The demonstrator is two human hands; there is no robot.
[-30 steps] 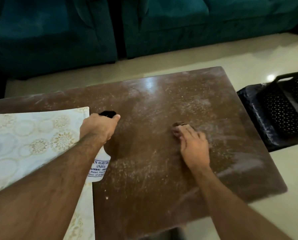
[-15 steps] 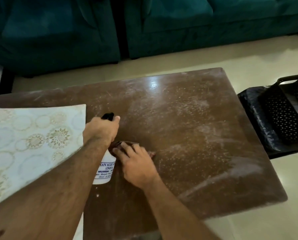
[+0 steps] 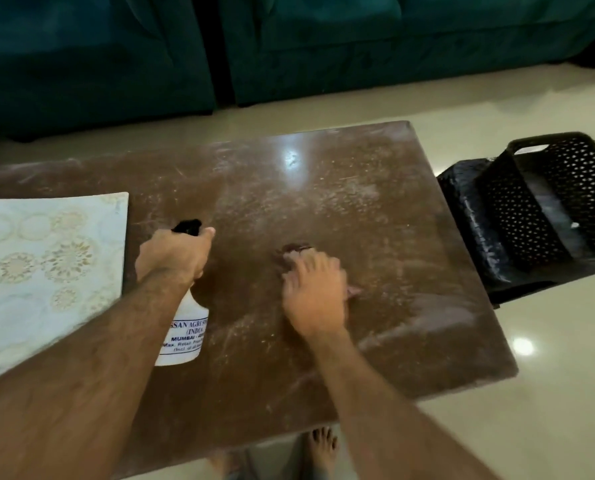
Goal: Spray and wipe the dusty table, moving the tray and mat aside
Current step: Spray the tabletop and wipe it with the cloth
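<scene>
On the dusty brown wooden table point(image 3: 375, 209), mid-surface, the right hand point(image 3: 315, 292) lies palm down with fingers fairly straight, pressing a dark brown cloth point(image 3: 294, 249) that shows past the fingertips and at the thumb side. Left hand point(image 3: 173, 256) grips the neck of a white plastic spray bottle with black trigger head point(image 3: 187, 327), fingers curled round it, thumb up by the nozzle; whether the bottle's base touches the table cannot be told. Pale patterned rectangular mat point(image 3: 43, 268) lies at the table's left side, its right edge just beside the left wrist, running out of view at left. Open tabletop spreads right and far of the cloth, with white dust streaks reaching the right and near edges. Black perforated plastic tray point(image 3: 545, 209) rests tilted off the table's right edge on a black stool point(image 3: 469, 209). Beige glossy floor point(image 3: 548, 393) borders the table on the right and far sides. Teal sofas point(image 3: 358, 46) stand beyond.
</scene>
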